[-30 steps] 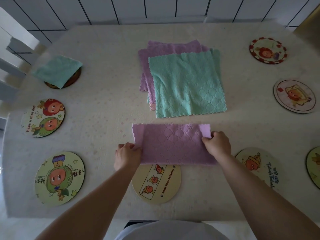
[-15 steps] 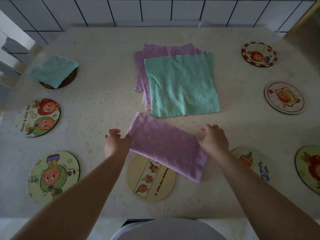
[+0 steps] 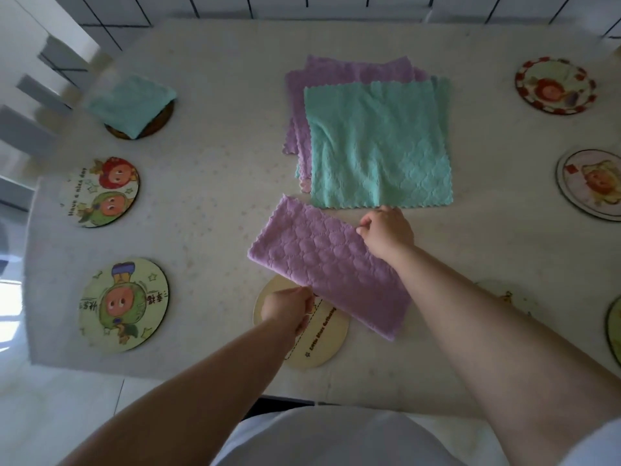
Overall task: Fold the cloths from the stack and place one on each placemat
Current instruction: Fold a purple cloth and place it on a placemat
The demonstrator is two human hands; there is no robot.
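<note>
A purple cloth (image 3: 322,260), folded in half into a long strip, lies slanted near the table's front middle. My right hand (image 3: 386,232) pinches its far long edge near the stack. My left hand (image 3: 289,307) pinches its near long edge above a cream placemat (image 3: 324,344), which the strip partly covers. Behind the strip lies the stack (image 3: 369,139): a teal cloth on top, purple ones under it. At the far left a folded teal cloth (image 3: 131,102) sits on a brown placemat (image 3: 158,124).
Round picture placemats ring the table: two at the left (image 3: 100,193) (image 3: 122,304), two at the right (image 3: 556,85) (image 3: 591,183), and one cut off at the right edge (image 3: 613,327). White chair slats (image 3: 40,95) stand at the far left.
The purple strip has turned from level to slanted. My left hand moved from its left end to the near long edge, and my right hand moved up to the far long edge.
</note>
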